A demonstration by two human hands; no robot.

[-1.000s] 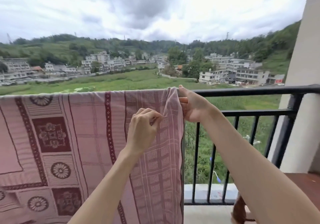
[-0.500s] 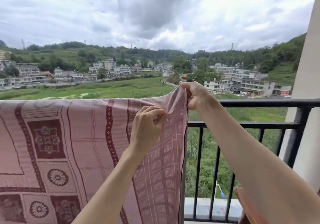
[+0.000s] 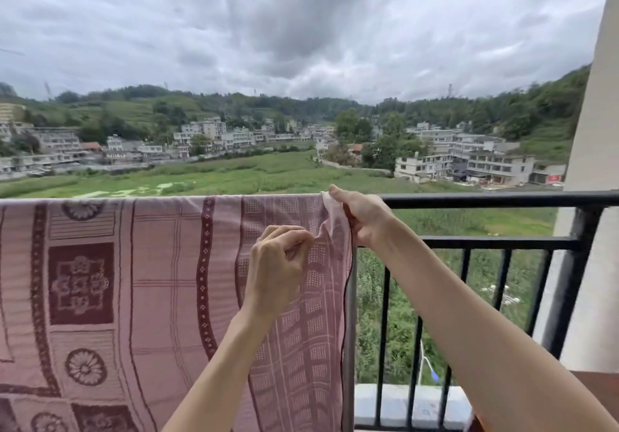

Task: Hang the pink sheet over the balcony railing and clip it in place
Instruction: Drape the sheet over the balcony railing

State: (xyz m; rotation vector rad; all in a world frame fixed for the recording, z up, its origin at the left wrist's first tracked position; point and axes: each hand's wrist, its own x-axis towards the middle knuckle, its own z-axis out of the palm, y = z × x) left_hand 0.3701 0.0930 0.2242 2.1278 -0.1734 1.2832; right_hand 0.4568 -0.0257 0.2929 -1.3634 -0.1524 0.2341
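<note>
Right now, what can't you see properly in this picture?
- Head view: the pink sheet runs off the left and bottom edges, so its full size is unknown.
- The top rail under the sheet is covered by cloth.
- Any clip: none visible; the left hand and right hand hide what their fingers hold.

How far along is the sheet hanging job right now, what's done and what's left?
Done: the pink sheet already hangs over the railing. In hand: the right hand pinches the sheet's top edge at the rail, and the left hand pinches the cloth just below. Left: clipping it in place; no clip is visible on the sheet or in either hand.
</note>
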